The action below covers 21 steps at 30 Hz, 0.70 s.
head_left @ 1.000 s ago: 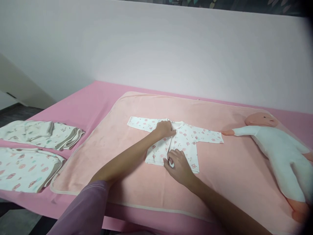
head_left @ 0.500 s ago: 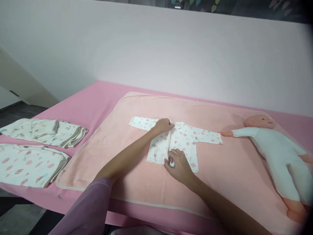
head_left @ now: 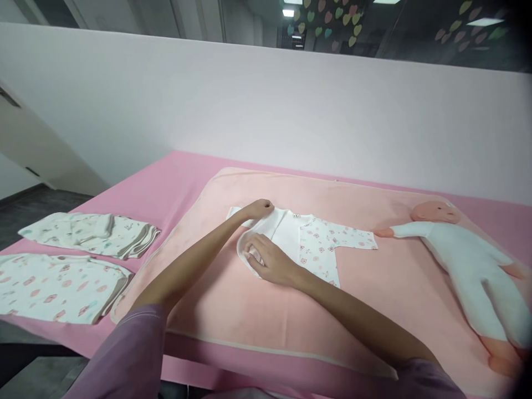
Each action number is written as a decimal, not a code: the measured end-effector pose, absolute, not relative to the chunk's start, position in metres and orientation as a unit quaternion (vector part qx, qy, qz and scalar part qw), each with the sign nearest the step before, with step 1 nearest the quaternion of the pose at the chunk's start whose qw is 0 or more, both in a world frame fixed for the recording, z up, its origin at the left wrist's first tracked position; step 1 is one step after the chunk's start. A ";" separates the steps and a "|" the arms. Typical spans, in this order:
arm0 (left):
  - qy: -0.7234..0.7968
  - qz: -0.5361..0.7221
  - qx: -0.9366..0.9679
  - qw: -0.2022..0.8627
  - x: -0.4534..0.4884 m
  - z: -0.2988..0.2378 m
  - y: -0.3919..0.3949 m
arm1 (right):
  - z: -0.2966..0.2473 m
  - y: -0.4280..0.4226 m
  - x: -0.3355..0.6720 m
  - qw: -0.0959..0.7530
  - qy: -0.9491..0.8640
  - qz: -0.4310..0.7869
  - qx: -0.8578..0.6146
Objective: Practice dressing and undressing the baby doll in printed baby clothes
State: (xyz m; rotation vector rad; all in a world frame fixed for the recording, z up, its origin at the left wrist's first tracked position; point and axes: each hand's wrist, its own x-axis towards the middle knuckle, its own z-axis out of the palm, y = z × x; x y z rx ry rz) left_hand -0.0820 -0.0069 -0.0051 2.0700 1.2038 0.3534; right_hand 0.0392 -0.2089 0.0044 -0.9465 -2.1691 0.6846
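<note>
- Baby shirt (head_left: 318, 244): lies flat, front up, near the middle of the peach blanket (head_left: 374, 316). One sleeve stretches toward the doll (head_left: 465, 257); its cuff is near the doll's hand but apart from it.
- Left hand (head_left: 261, 209): fingers curled down onto the upper edge of the shirt's front panel (head_left: 277, 230), at the shoulder. It appears to pinch the cloth, but the fingertips are hidden under the knuckles.
- Right hand (head_left: 270, 260): closed on the lower hem of the same panel, with the cloth bunched in a small roll under the fingers.
- Panel: turned back toward the person's left, its plain white inside showing. The other half lies printed side up.
- Judgement: the step in hand is opening the shirt's front, first half only, with the panel not yet laid flat.
- Next move, as judged: it calls for even pull at shoulder and hem so the panel lands smooth over its own sleeve. The roll at the hem needs flattening before either hand lets go.
- Elsewhere: two folded garments (head_left: 93, 234) (head_left: 54, 285) lie on the pink cover (head_left: 166, 183), well apart to the left.
</note>
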 end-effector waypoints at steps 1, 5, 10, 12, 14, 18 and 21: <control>0.470 0.143 0.801 0.343 -0.087 -0.008 -0.006 | 0.000 -0.206 0.041 0.306 -0.853 0.257 -0.335; 0.463 0.164 0.811 0.317 -0.111 -0.024 -0.015 | -0.030 -0.211 0.056 0.208 -0.906 0.221 -0.294; 0.415 0.182 0.884 0.118 -0.136 -0.040 -0.051 | -0.045 -0.231 0.063 0.163 -0.929 0.186 -0.273; 0.408 0.191 0.892 0.044 -0.139 -0.039 -0.066 | -0.039 -0.242 0.060 0.175 -0.932 0.187 -0.258; 0.386 0.204 0.900 0.018 -0.138 -0.035 -0.078 | -0.032 -0.255 0.059 0.191 -0.930 0.192 -0.246; 0.341 0.227 0.910 0.056 -0.110 -0.021 -0.093 | -0.028 -0.284 0.077 0.221 -0.903 0.157 -0.333; 0.337 0.212 0.911 0.109 -0.064 -0.016 -0.098 | -0.037 -0.294 0.109 0.235 -0.842 0.057 -0.482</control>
